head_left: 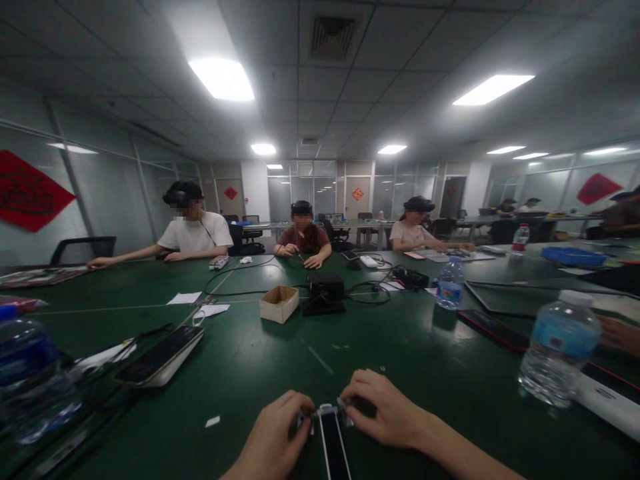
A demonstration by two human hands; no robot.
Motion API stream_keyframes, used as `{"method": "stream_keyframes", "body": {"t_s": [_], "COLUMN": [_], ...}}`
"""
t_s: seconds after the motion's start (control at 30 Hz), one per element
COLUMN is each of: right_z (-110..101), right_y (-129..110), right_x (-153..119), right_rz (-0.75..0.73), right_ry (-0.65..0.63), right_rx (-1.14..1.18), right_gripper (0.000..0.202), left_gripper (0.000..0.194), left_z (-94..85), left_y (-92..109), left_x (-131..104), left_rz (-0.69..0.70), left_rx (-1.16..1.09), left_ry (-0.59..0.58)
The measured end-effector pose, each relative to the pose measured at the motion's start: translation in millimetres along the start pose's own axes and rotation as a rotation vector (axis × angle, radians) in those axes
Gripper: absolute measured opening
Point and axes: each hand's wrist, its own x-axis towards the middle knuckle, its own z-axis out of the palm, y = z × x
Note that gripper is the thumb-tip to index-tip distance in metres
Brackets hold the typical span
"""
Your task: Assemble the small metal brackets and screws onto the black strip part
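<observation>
A long, narrow object with a black face and pale edges [334,443] lies on the green table, running toward the bottom edge of the view. My left hand [280,433] is closed at its far left corner, thumb and fingers pinched on a small silvery piece [313,423]. On the other side my right hand [383,407] is closed too, its fingertips on another small silvery piece [344,407]. The hands partly cover both pieces, and their exact kind is too small to make out. Left of my left hand lies a white scrap [213,421].
A small open cardboard box [275,310] and a black device [325,290] with cables stand ahead. Water bottles [560,353] flank me, another bottle [450,287] farther off. A phone [160,357] lies at left. Several people sit around the table; someone's hand [620,340] is at right.
</observation>
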Motion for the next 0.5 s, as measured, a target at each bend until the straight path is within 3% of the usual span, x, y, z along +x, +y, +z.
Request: {"method": "stream_keyframes", "body": {"t_s": [0.5], "right_z": [-0.3], "right_y": [-1.4], "right_x": [2.0], "right_rz": [-0.004], "right_ry": [-0.014], "right_rx": [0.023], "right_gripper": [0.013], "left_gripper": [0.019], "left_z": [-3.7], "left_y": [7.6], "left_x": [-0.6], "left_rz": [-0.010], "left_rx": [-0.026], "left_ry": [0.015]}}
